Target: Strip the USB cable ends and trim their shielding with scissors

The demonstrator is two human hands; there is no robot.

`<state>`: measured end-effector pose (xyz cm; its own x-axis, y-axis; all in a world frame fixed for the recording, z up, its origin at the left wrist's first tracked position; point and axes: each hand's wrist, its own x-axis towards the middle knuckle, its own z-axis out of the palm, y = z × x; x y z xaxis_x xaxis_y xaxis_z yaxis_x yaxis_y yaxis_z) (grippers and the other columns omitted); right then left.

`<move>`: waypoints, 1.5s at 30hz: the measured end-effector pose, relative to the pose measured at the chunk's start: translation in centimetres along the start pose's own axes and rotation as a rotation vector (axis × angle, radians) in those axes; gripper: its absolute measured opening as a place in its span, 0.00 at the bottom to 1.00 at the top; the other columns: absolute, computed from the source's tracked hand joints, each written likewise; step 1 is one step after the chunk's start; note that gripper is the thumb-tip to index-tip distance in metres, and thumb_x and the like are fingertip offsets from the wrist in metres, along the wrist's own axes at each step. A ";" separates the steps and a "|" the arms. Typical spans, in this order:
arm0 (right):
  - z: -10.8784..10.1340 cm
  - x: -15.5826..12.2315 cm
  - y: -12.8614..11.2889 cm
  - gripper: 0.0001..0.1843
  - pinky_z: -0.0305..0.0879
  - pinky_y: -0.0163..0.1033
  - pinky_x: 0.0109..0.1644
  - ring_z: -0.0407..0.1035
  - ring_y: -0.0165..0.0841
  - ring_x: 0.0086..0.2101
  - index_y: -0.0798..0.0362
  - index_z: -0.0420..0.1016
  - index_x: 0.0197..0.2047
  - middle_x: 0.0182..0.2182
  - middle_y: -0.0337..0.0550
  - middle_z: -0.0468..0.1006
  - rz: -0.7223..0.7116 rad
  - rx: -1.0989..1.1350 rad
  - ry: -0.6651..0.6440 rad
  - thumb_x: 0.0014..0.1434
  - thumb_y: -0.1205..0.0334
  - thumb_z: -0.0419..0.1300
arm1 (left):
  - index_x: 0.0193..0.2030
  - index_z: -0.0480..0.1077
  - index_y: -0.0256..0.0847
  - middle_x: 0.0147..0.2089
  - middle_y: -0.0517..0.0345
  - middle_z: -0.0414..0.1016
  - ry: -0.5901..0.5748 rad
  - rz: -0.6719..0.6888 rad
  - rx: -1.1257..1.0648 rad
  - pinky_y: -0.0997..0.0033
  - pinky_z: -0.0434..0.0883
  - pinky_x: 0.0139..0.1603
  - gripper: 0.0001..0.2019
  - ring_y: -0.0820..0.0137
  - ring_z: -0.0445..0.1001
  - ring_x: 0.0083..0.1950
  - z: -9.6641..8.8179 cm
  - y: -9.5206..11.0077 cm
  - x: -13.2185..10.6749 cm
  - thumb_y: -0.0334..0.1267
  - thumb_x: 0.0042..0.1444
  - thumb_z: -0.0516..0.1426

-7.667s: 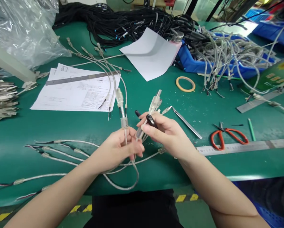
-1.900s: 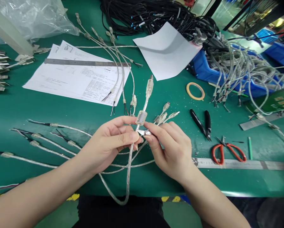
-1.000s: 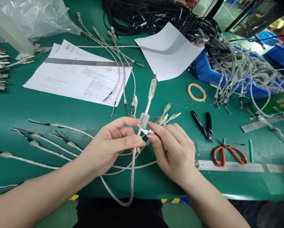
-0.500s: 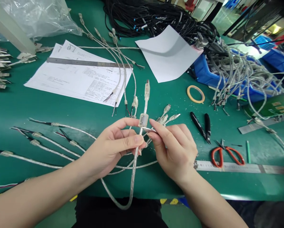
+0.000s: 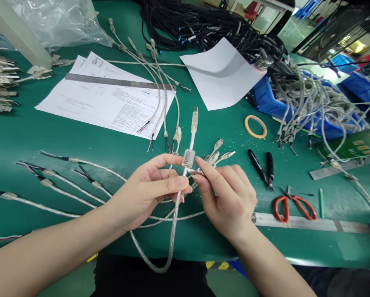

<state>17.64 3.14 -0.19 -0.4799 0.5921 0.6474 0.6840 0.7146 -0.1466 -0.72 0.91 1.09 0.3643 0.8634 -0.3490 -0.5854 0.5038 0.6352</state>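
My left hand [image 5: 147, 192] pinches a clear silver-braided cable [image 5: 173, 231] just below its ferrite bead [image 5: 188, 157]. The plug end [image 5: 194, 119] stands upright above the bead, and the cable loops down over the table edge. My right hand [image 5: 229, 198] touches the cable right under the bead and pinches a small shiny piece at that spot; what the piece is I cannot tell. Behind my fingers lie a few clear connectors [image 5: 218, 154] on the green mat.
Black pliers [image 5: 262, 164], red scissors [image 5: 293, 205] and a steel ruler [image 5: 311, 224] lie right of my hands. A tape ring [image 5: 255, 126], printed sheets [image 5: 110, 101], loose cut cables [image 5: 67, 181] at left, black cable bundles [image 5: 203, 29] and a blue bin [image 5: 271, 99] sit behind.
The black pliers left my right hand and now lie on the mat. Over the last second the plug end swung slightly left to upright; both hands stayed on the cable.
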 end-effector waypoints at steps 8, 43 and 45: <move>-0.3 -0.1 0.0 0.13 0.64 0.39 0.35 0.66 0.32 0.29 0.56 0.75 0.52 0.29 0.43 0.76 0.152 0.254 -0.038 0.68 0.64 0.54 | 0.46 0.73 0.41 0.25 0.66 0.76 -0.010 0.035 0.014 0.83 0.70 0.30 0.13 0.78 0.74 0.28 -0.1 0.0 0.0 0.32 0.55 0.65; -1.3 0.6 -0.7 0.08 0.61 0.33 0.28 0.64 0.26 0.25 0.54 0.77 0.34 0.25 0.38 0.73 0.571 0.764 -0.237 0.63 0.60 0.61 | 0.45 0.76 0.42 0.24 0.65 0.75 0.038 0.076 0.183 0.75 0.69 0.33 0.15 0.76 0.72 0.27 -0.1 -1.2 0.5 0.33 0.50 0.68; -1.4 0.6 -0.6 0.08 0.62 0.33 0.28 0.64 0.26 0.25 0.54 0.78 0.35 0.24 0.38 0.73 0.548 0.716 -0.229 0.63 0.63 0.59 | 0.47 0.76 0.41 0.24 0.64 0.74 0.048 0.079 0.225 0.73 0.70 0.34 0.16 0.74 0.72 0.28 -0.2 -1.1 0.5 0.34 0.50 0.68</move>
<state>17.74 2.60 1.35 -0.3388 0.9196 0.1988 0.3819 0.3275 -0.8642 0.00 0.73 0.10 0.2860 0.9027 -0.3215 -0.4329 0.4210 0.7971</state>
